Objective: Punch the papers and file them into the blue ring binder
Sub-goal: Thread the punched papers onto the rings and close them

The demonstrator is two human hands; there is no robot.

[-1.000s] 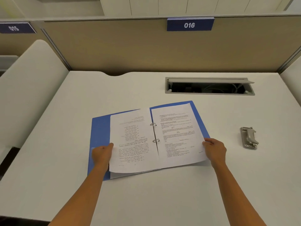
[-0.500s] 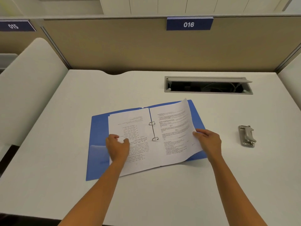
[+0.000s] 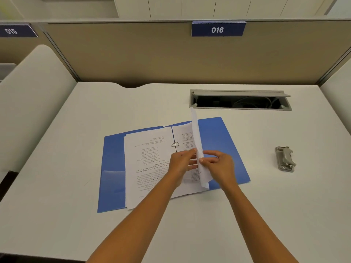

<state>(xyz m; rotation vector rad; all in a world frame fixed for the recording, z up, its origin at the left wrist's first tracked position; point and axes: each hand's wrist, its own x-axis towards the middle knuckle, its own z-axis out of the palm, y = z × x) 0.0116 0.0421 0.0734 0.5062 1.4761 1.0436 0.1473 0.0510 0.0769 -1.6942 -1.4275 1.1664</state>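
**Right-hand pages lifted on edge over the open binder**

The blue ring binder (image 3: 224,141) lies open on the white desk (image 3: 76,168), as it did half a second ago, its near-left corner close to the desk's near edge. What has changed is the right-hand stack. Earlier it lay almost flat on the right cover with only its far edge curling up; now the lifted sheets (image 3: 197,141) stand nearly upright, seen edge-on, rising from the hands toward the cable hatch (image 3: 240,100) at the far side. The right cover, hidden before, shows bare blue to the right of the sheets.

Both hands have come to the middle. The left hand (image 3: 182,162), which was resting on the left-hand pages (image 3: 148,158), now reaches across the spine, its fingers touching the left face of the lifted sheets. The right hand (image 3: 218,164), which held the right edge of the stack, now pinches the sheets between thumb and fingers from the right side. The two hands meet around the paper, just near of the far ring (image 3: 175,144); the near ring is hidden behind the left hand.

The left-hand pages remain flat on the left cover. The metal hole punch (image 3: 285,158) sits where it was, well apart to the right.
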